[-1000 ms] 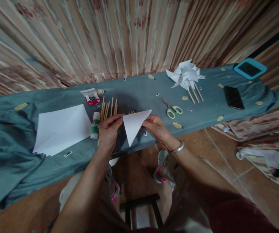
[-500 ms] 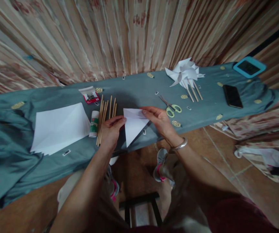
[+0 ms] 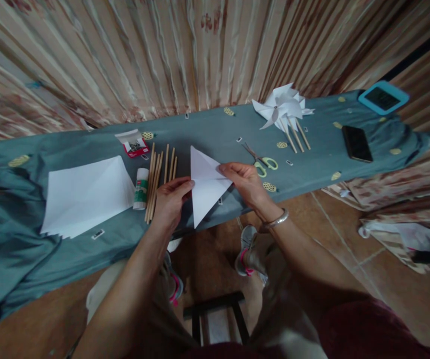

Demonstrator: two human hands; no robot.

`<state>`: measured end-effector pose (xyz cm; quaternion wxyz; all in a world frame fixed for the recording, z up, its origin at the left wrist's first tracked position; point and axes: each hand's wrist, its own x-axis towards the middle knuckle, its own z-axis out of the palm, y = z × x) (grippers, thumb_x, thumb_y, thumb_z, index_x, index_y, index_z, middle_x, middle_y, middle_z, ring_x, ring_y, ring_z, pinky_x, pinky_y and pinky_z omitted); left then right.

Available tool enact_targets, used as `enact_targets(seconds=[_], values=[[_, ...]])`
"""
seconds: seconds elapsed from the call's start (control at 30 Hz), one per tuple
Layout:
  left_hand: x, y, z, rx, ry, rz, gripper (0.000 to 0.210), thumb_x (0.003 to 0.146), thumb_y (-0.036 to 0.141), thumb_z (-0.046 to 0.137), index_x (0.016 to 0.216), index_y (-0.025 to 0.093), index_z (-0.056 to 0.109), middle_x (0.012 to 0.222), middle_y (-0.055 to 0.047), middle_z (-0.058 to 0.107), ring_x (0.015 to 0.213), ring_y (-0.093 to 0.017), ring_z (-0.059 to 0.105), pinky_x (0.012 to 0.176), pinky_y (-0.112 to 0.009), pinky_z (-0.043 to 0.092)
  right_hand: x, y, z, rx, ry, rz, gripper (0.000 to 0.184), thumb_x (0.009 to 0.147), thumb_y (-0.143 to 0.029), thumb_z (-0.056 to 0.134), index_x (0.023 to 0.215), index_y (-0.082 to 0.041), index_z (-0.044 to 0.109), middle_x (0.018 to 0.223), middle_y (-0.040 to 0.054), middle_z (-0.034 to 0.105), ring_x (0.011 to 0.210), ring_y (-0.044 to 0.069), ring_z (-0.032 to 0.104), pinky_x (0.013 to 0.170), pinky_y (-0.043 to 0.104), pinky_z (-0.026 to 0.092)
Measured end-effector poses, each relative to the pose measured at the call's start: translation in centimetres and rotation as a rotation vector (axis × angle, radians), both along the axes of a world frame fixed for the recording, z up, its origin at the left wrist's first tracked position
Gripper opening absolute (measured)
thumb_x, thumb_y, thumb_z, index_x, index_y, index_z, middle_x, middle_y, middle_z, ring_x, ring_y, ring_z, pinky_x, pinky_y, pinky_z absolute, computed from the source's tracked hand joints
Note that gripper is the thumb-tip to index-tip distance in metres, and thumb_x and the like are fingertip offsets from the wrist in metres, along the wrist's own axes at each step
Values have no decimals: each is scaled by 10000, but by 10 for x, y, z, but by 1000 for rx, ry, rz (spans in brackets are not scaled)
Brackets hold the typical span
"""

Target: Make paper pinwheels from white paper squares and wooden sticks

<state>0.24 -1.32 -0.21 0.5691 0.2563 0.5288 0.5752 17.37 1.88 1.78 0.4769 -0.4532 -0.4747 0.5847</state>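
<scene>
A small red-and-white cardboard box (image 3: pixel 142 151) sat left of centre in the frame, its white flap up; inside lay small dark metal pieces (image 3: pixel 135 146), too small to tell apart. Below it stood or lay a white cylindrical glue stick with a green label (image 3: pixel 140 190), its contents hidden, just beside a group of slim pale wooden sticks (image 3: pixel 155 187).

At the frame's centre, over the tabletop covered in teal cloth (image 3: pixel 215 134), was a white folded paper triangle (image 3: pixel 208 194) with a crease across its middle. The left hand (image 3: pixel 169 200) pinched its left edge; the right hand (image 3: pixel 248 185) gripped its right side, thumb on top.

White paper pinwheels (image 3: pixel 285 105) with 3 wooden sticks lay at upper right.
</scene>
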Motion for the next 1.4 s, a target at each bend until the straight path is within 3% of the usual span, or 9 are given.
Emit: enact_targets(seconds=[0.17,0.5,0.67,0.77,1.0,1.2,1.4], values=[[0,0,-1,7,22,13,270,476,305,826,685,183,707,638,-6,691,614,-153,613,625,-286,470,-1,0,-2,-22,-15,-2,291,645,-492,779,661,-210,707,612,-18,603,562,107,468,507,252,359],[-1,2,-5,9,11,16,266,489,290,821,706,181,711,653,-4,682,665,-185,644,668,-320,489,-1,-2,-3,28,-61,5,314,687,-519,758,681,-209,707,622,-16,606,570,106,480,532,258,375],[2,-1,0,87,54,-6,195,532,266,780,700,182,729,659,-7,696,630,-163,623,637,-283,472,6,3,9,-123,34,153,566,743,-723,588,697,-177,731,707,56,698,661,145,618,604,272,478],[2,-5,5,117,134,-63,168,572,289,760,702,184,745,678,-23,706,632,-165,611,613,-272,447,12,7,13,-188,-9,246,485,664,-650,724,722,-169,744,794,66,733,713,139,645,617,240,487],[2,-9,7,223,310,-206,113,628,303,734,681,208,765,747,-40,722,723,-186,626,666,-276,459,8,2,8,-179,-238,508,376,659,-539,757,670,-168,700,533,-47,578,462,56,430,427,198,277],[1,-8,13,220,459,-248,127,636,316,701,676,211,759,725,-14,727,719,-170,633,688,-265,470,4,3,9,-120,-260,557,347,656,-486,764,689,-151,679,561,-51,564,511,60,421,471,205,285],[1,-9,8,177,441,-251,151,645,335,706,696,203,760,720,-8,727,688,-158,617,641,-247,460,5,3,8,-110,-225,548,329,639,-448,780,717,-147,674,585,-48,575,535,66,443,489,208,305]])
